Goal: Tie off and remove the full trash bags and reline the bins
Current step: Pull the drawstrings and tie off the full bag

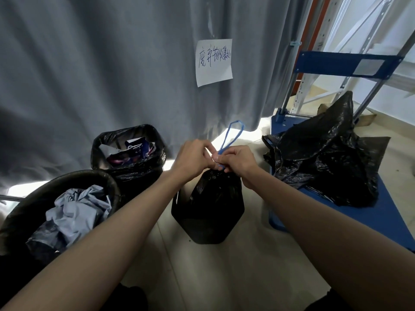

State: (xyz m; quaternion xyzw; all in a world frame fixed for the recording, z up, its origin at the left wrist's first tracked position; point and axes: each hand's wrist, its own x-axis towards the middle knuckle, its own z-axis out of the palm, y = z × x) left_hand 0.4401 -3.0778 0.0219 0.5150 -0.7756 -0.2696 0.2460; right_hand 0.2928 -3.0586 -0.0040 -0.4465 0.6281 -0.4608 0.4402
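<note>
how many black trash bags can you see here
4: one tied bag held at centre, one lining the bin behind-left, one in the near-left bin, one on the blue cart. That heap may hide more.

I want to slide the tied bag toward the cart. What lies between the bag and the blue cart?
Only bare floor lies between the bag and the cart in the head view; a second black bag sits on the cart itself.

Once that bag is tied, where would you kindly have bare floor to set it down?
Bare tile lies in front of the small bin, between it and the blue cart. The left is crowded by the round bin and lined bin; a black bag fills the cart.
</note>
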